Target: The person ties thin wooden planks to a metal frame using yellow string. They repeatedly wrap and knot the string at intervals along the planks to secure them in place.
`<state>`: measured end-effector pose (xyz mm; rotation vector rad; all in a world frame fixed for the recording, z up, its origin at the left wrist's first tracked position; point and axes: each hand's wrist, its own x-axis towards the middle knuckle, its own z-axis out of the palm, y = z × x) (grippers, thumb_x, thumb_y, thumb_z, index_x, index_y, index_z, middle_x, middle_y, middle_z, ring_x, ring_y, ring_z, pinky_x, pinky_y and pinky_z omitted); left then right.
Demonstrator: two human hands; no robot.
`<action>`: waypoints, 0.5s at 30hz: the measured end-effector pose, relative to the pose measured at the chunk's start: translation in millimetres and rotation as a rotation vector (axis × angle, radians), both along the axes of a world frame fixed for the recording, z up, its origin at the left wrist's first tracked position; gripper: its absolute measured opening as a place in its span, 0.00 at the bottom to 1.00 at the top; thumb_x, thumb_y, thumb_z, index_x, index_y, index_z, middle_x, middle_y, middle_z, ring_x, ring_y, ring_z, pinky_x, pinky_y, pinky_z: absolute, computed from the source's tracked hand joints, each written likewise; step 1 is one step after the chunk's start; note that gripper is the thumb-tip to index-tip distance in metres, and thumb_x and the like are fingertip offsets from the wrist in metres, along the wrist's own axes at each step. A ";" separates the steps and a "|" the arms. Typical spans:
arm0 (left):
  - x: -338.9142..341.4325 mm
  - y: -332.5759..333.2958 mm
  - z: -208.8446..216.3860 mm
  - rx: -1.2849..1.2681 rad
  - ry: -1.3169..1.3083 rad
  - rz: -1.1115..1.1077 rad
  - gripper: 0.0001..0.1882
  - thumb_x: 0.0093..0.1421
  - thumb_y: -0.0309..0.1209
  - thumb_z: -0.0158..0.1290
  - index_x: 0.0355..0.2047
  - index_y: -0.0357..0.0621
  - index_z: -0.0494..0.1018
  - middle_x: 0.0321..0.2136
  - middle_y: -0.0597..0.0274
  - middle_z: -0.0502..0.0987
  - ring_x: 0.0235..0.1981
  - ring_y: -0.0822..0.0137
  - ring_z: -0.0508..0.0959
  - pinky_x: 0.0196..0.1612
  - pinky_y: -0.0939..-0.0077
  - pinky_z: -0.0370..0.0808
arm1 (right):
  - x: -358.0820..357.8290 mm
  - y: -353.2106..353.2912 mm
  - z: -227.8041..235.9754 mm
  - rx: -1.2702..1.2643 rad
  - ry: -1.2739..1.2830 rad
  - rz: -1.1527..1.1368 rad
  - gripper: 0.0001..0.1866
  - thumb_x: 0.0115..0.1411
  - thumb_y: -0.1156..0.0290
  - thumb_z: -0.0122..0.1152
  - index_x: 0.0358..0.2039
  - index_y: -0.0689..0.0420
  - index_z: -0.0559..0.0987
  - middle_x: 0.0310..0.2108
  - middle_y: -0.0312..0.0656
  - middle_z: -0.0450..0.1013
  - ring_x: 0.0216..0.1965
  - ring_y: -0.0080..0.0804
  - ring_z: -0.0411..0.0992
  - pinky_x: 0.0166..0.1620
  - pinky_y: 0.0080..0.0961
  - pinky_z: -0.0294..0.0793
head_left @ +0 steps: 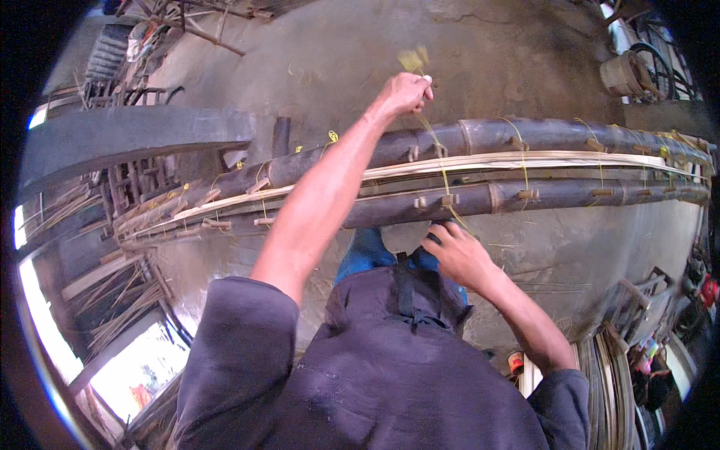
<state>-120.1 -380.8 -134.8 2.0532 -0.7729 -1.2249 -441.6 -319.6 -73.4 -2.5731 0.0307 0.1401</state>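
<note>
My left hand point(407, 94) is raised beyond the far bamboo pole point(495, 135), fingers closed on a thin yellow strap point(427, 129). A blurred yellow tuft point(412, 58) of the strap sticks out past the fist. From there the strap slants down across both poles, by small wooden pegs. Just below the near bamboo pole point(472, 197), my right hand point(457, 253) has its fingers apart and bent, close to the strap's lower end; its fingertips are partly hidden. Between the poles runs a bundle of pale split strips point(487, 161).
More yellow ties and pegs line both long poles. A concrete beam point(135, 139) stands at the left, with stacked sticks point(124, 307) below it. A bucket point(628, 76) stands at the upper right. Long strips point(604, 375) and a small orange container point(515, 363) lie at the lower right.
</note>
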 end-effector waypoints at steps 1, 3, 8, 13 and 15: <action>3.2 4.1 17.0 0.018 -0.109 -0.135 0.24 0.65 0.50 0.41 0.32 0.40 0.75 0.25 0.63 0.77 0.24 0.65 0.75 0.30 0.66 0.73 | -8.6 5.6 16.7 0.125 0.033 -0.093 0.15 0.50 0.74 0.58 0.41 0.55 0.75 0.43 0.46 0.71 0.44 0.41 0.70 0.45 0.35 0.72; 27.4 29.6 42.9 0.025 -0.652 -0.492 0.18 0.64 0.44 0.42 0.40 0.48 0.77 0.33 0.59 0.80 0.35 0.58 0.80 0.41 0.61 0.76 | -21.7 18.5 56.4 0.355 0.098 -0.278 0.18 0.50 0.75 0.59 0.44 0.55 0.73 0.48 0.46 0.67 0.49 0.43 0.66 0.49 0.36 0.70; -19.0 98.9 87.6 -0.387 -0.608 -0.945 0.17 0.54 0.28 0.47 0.42 0.59 0.78 0.37 0.62 0.80 0.38 0.58 0.80 0.40 0.63 0.78 | -10.4 71.9 45.0 0.194 0.114 -0.673 0.18 0.52 0.75 0.59 0.46 0.57 0.73 0.45 0.48 0.70 0.46 0.49 0.69 0.49 0.39 0.70; -11.3 122.1 91.7 -0.194 -0.923 -1.025 0.12 0.52 0.30 0.49 0.37 0.51 0.77 0.36 0.59 0.80 0.36 0.57 0.81 0.36 0.62 0.79 | 19.3 155.4 46.3 0.581 0.272 -0.642 0.22 0.55 0.71 0.61 0.50 0.59 0.70 0.40 0.46 0.73 0.40 0.37 0.73 0.45 0.31 0.72; 28.6 143.3 90.5 -0.426 -0.806 -0.687 0.11 0.57 0.34 0.49 0.37 0.47 0.77 0.34 0.55 0.79 0.38 0.54 0.79 0.39 0.59 0.77 | 58.6 182.5 27.6 1.097 0.188 -0.929 0.25 0.57 0.68 0.60 0.53 0.59 0.66 0.38 0.44 0.73 0.39 0.32 0.73 0.44 0.30 0.72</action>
